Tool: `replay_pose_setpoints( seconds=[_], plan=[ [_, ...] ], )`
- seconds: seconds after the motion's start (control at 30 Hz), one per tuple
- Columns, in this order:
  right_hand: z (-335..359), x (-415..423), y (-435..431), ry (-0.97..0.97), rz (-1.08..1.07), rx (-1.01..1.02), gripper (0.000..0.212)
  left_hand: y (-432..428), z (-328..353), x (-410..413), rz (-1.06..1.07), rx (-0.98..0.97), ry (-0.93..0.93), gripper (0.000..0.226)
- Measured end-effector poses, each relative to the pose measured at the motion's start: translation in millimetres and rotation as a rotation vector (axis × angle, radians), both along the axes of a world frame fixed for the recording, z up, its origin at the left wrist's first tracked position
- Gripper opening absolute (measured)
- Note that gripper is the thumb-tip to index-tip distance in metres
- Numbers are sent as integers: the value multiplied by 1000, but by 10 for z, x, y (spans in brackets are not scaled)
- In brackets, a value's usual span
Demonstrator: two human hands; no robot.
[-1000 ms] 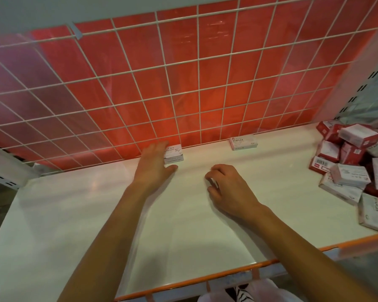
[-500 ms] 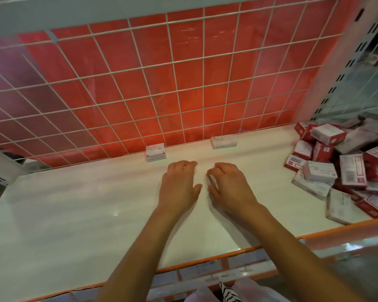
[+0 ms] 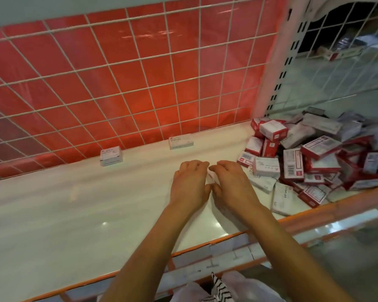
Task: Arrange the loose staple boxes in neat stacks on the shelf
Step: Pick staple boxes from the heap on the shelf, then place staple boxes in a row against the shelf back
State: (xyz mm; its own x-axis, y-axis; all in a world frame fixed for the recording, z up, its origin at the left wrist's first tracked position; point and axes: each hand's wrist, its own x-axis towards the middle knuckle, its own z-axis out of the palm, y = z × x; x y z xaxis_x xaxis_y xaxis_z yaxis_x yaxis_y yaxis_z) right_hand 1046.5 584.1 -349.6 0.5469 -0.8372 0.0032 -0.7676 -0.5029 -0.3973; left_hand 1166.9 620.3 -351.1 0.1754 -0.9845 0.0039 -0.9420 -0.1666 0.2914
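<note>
The 2 hands at mid-frame, left hand [image 3: 189,186] and right hand [image 3: 231,186], cover a white thing [image 3: 212,179] between them. Only a sliver shows, so any grip on it cannot be told. The pile of boxes [image 3: 314,162] runs off the right edge, its small print blurred.

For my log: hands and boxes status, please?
Right hand grips small white cardboard box, mostly hidden; left hand alongside, grip unclear. Red-and-white box pile right. Nothing blocking.

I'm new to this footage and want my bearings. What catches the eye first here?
A jumbled pile of red-and-white boxes fills the right end of the shelf, below a red tiled wall. The left hand and right hand lie side by side mid-shelf. Two lone boxes sit at the back: the left box and the middle box.
</note>
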Motion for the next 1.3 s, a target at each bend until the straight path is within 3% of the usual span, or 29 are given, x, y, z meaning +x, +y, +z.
replay_pose_setpoints(
  seconds=[0.33, 0.53, 1.07, 1.3],
  plan=[
    [82, -406, -153, -67, -13, -7, 54, -194, 3, -437, -45, -25, 66, 56],
    [151, -595, -238, -127, 2, -38, 41, -263, 21, -633, -27, -74, 152, 52],
    [131, -1095, -348, -264, -137, -77, 37, -572, -39, -1015, -99, -60, 320, 48],
    [85, -1135, -361, -322, -136, -53, 41, -503, -41, -991, -29, -164, 369, 42]
  ],
)
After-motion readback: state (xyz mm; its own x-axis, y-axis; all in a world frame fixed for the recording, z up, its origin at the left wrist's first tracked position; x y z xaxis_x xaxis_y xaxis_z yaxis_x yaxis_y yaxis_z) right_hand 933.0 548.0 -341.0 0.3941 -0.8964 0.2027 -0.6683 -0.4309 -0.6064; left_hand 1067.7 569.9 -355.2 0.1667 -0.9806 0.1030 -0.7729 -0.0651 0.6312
